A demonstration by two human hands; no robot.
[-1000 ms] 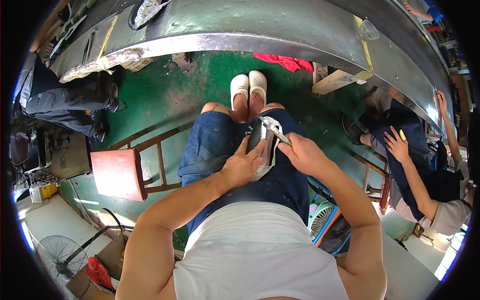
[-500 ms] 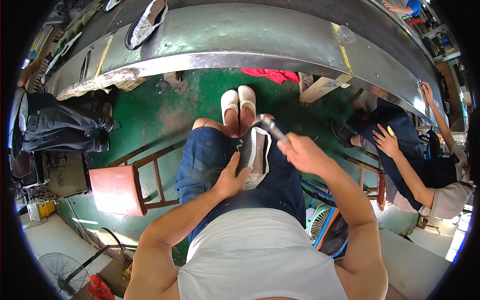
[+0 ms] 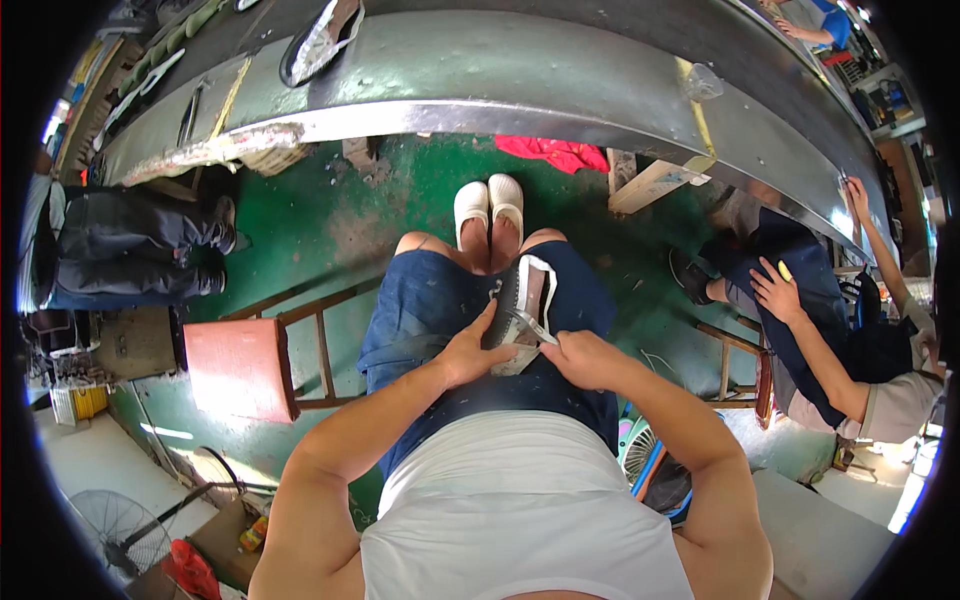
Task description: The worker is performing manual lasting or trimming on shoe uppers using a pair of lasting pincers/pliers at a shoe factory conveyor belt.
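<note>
A shoe, dark along one side with a pale rim and a brownish middle, lies lengthwise on my lap. My left hand grips its left side near the close end, thumb over the edge and fingers along the flank. In my right hand is a metal hammer, its head down against the shoe's middle. The fist is closed round the handle, which it mostly hides. Blue shorts lie under the shoe.
A long metal workbench runs ahead, with another shoe and a clear cup on it. A brown stool stands at left. Co-workers sit at right and stand at left. A fan is by my right side.
My right hand has swung the hammer down and inward, from raised beyond the shoe onto it. My left hand keeps its hold. The whole view has shifted slightly.
</note>
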